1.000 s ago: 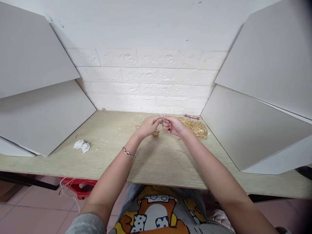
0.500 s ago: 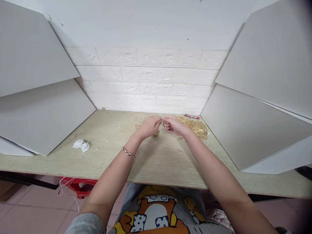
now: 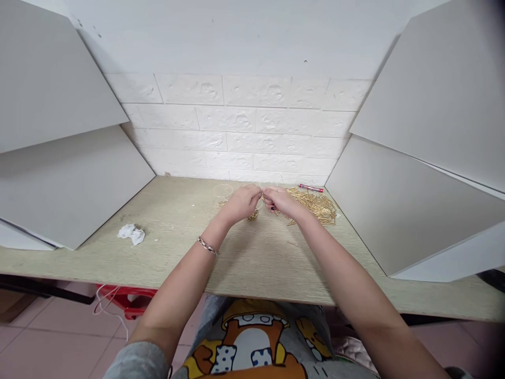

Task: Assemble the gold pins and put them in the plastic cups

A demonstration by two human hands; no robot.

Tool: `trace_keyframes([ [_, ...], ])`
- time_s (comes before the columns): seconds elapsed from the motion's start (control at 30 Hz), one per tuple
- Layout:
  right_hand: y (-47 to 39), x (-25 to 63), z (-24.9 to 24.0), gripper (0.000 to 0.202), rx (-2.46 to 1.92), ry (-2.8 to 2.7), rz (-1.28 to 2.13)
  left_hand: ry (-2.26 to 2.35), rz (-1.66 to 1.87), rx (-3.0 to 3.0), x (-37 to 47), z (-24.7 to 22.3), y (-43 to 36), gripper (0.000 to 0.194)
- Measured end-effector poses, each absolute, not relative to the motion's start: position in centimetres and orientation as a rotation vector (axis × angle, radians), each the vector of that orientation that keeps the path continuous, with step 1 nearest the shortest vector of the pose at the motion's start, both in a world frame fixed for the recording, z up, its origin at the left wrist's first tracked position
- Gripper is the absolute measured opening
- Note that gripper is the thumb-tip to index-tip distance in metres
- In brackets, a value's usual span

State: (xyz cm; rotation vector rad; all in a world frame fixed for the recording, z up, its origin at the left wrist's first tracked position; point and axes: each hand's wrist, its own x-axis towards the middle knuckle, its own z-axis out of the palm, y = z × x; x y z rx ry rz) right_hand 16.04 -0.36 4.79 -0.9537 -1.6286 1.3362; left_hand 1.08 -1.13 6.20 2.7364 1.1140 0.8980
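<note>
My left hand (image 3: 243,203) and my right hand (image 3: 279,202) meet above the far middle of the table, fingertips pinched and nearly touching. Between them is something small that I cannot make out. Under the fingers of my left hand hangs or lies a small gold bunch (image 3: 253,216). A pile of thin gold pieces (image 3: 315,206) spreads on the table just right of my right hand. Part of a clear round dish shows behind my fingers. More small gold bits lie by my left hand, partly hidden.
A clear ring-shaped dish (image 3: 223,191) and a red pen (image 3: 311,188) lie near the brick-patterned wall (image 3: 252,123). Crumpled white tissue (image 3: 131,234) is on the table (image 3: 165,263) at left. Grey panels stand on both sides. A red stool (image 3: 132,302) is below.
The fingers of my right hand have shifted slightly, curling closer in. Both hands stay together in nearly the same place.
</note>
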Motion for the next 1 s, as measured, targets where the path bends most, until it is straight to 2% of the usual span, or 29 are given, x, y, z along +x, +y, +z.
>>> trace_keyframes([
  [0.3, -0.46, 15.35, 5.07, 0.028, -0.975, -1.513, 1.222, 1.087, 0.973, 2.631, 1.43, 6.17, -1.26, 0.024],
  [0.57, -0.48, 15.70, 5.34, 0.018, -0.944, -1.519, 1.180, 1.136, 1.037, 2.557, 1.13, 5.63, -0.66, 0.024],
  [0.8, -0.36, 15.43, 5.24, 0.043, -0.990, -1.418, 1.165, 1.145, 1.027, 2.522, 1.24, 5.51, -0.66, 0.024],
  [1.0, -0.61, 15.04, 5.35, 0.046, -0.998, -1.364, 1.208, 1.129, 1.010, 2.527, 1.39, 5.35, -0.67, 0.025],
])
